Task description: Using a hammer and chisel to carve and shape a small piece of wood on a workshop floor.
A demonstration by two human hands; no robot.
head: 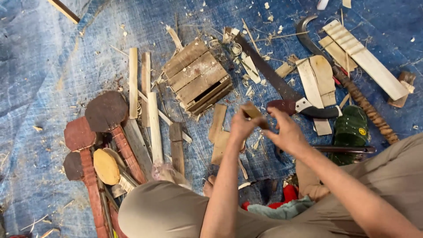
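**Both hands on 1 small wood piece over the blue tarp**

I see the left hand [241, 127] and the right hand [285, 132] meeting above the middle of the blue tarp [39, 66], which covers the floor. The left hand is closed on a small tan wood piece [252, 111], fingers pinched round its lower end. The right hand touches the same piece from the other side with curled fingers; I cannot tell how firmly it grips.

Just beyond the hands lies a handsaw [269, 75], its dark handle near the right hand, blade running toward the far edge. A small slatted crate [197, 76] sits near the tarp's centre, tilted. Toward the left edge lie 3 paddle-shaped pieces [105, 110] with round reddish-brown heads. A green bottle [350, 130] with a small yellow round sticker lies by the right knee. A pale ridged plank [363, 57] rests toward the far right corner. Shavings are scattered all over.
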